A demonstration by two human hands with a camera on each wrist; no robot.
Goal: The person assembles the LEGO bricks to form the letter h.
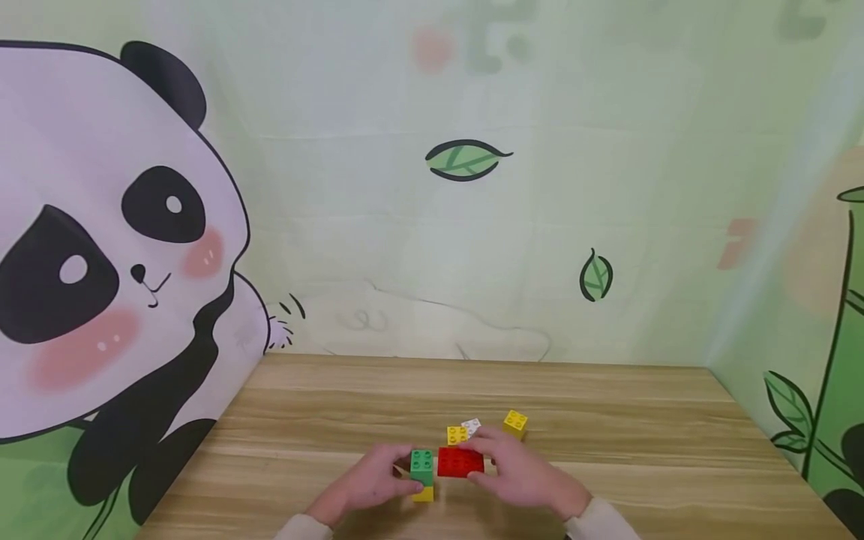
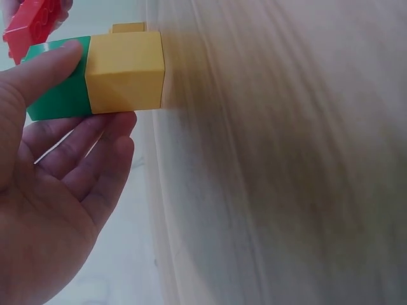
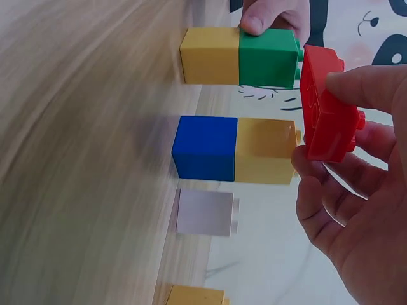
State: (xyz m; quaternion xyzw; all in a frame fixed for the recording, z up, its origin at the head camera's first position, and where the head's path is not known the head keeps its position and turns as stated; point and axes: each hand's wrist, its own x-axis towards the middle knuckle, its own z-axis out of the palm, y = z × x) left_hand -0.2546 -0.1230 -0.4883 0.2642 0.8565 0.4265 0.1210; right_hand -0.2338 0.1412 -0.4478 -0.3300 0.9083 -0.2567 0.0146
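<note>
A stack of two toy bricks stands upright, with a green brick (image 1: 421,466) on top of a yellow one (image 2: 126,73). My left hand (image 1: 373,480) grips the green brick between thumb and fingers. To its right, my right hand (image 1: 521,471) pinches a long red brick (image 1: 460,463), thumb on the near side and fingers on the far side. In the right wrist view the red brick is level with the top of the stacks, its studs turned away from the table.
Behind the hands, a second stack has a blue brick (image 3: 205,149) under a yellow brick (image 3: 264,152). A white brick (image 3: 205,213) sits close by it. Farther right stands another yellow brick (image 1: 515,424). The wooden table (image 1: 324,405) meets a printed cloth backdrop (image 1: 351,187).
</note>
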